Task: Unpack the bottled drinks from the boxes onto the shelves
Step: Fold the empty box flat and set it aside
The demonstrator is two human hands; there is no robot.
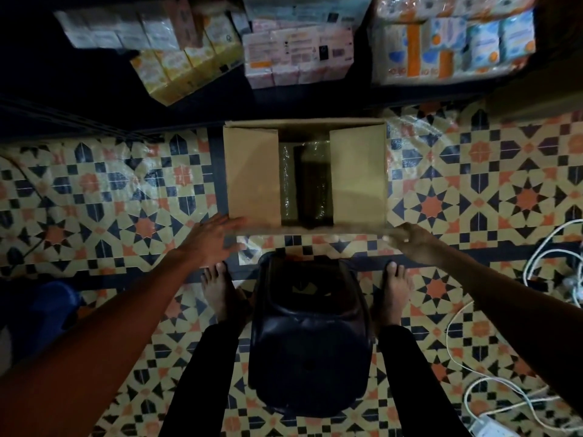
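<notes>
— Two hands, one box [252,171]. How do they sit?
— Your left hand [211,238] is flat, fingers straight, at its near left corner. Your right hand [413,241] is at the near right corner, too blurred to tell its hold.
— And the bottles [307,181]?
— Between your hands, down inside the box, shrink-wrapped. Probably heavy and slick, so lift from under the pack, not by the film.

2 bare arms reach forward, left grip [214,238] flat with straight fingers, right grip [410,242] curled, blurred.
</notes>
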